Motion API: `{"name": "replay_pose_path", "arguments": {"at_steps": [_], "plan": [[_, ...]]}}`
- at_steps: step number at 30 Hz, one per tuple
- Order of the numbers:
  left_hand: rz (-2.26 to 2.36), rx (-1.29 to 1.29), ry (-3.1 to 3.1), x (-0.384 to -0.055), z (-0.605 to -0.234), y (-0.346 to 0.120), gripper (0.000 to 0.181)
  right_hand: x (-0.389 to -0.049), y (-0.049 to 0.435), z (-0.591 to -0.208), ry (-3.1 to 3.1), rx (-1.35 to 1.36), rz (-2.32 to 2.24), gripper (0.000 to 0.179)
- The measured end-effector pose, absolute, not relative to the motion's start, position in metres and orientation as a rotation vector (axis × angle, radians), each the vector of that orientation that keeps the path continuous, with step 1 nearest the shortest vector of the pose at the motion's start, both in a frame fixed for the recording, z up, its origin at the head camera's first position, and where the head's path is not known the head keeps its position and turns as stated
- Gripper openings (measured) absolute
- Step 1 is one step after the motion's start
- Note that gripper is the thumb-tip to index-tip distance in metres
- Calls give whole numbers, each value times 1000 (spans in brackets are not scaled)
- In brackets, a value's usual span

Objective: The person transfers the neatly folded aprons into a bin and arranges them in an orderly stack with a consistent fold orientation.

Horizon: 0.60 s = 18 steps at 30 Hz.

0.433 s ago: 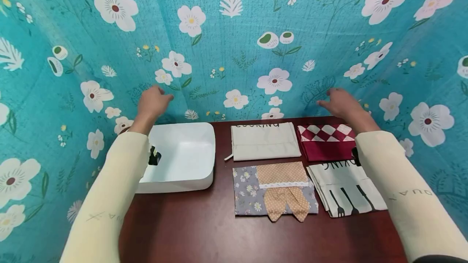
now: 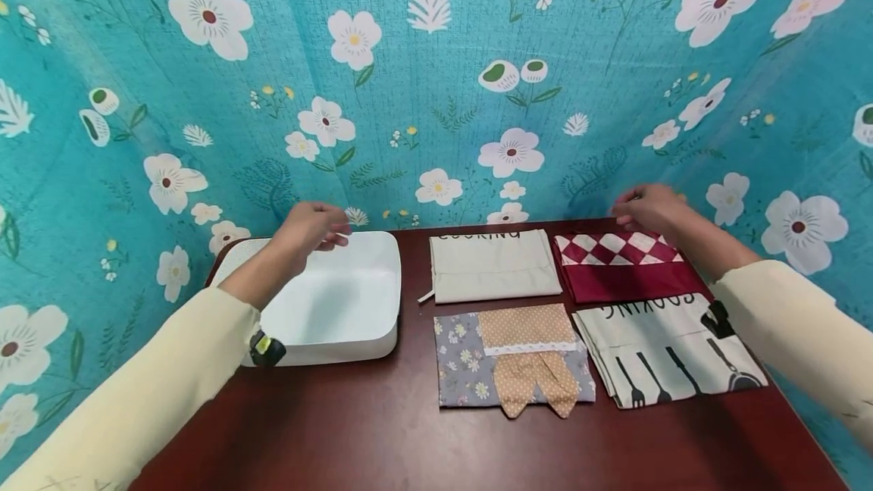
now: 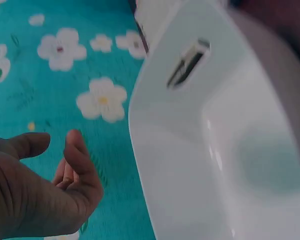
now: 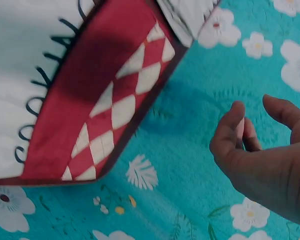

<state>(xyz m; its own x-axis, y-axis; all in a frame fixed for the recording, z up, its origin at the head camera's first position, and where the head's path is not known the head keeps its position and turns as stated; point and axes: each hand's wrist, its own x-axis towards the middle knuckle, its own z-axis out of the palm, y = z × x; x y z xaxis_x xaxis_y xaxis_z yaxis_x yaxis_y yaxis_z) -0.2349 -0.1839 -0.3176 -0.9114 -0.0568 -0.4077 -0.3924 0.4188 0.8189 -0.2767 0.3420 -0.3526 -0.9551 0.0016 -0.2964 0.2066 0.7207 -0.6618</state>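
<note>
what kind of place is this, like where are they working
Probably a makeshift indoor tabletop setup, though the wider room is hidden: teal floral fabric hangs around a dark reddish table, where four folded cloths lie beside a white bin.

Left hand [image 2: 308, 231] and right hand [image 2: 649, 211] hover apart, loosely curled.

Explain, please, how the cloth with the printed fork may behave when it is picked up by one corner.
The fork cloth would likely sag and start to unfold, since stacked layers show at its left edge. It is probably light, because it lies thin and flat on the table.
</note>
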Motion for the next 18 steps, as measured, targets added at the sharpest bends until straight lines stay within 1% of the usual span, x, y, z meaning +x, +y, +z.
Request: {"name": "replay_pose_path", "arguments": {"at_steps": [4, 10, 13, 18], "plan": [[1523, -385, 2267, -216, -313, -174, 38, -265, 332, -353, 2430, 171, -1197, 54], [1601, -338, 2179, -192, -310, -151, 35, -247, 316, -360, 2289, 191, -1280, 48], [1645, -298, 2138, -178, -316, -138, 31, -237, 311, -364, 2235, 226, -1301, 51], [1701, -279, 2044, -149, -325, -113, 25, -222, 307, -374, 2128, 274, -1317, 37]]}}
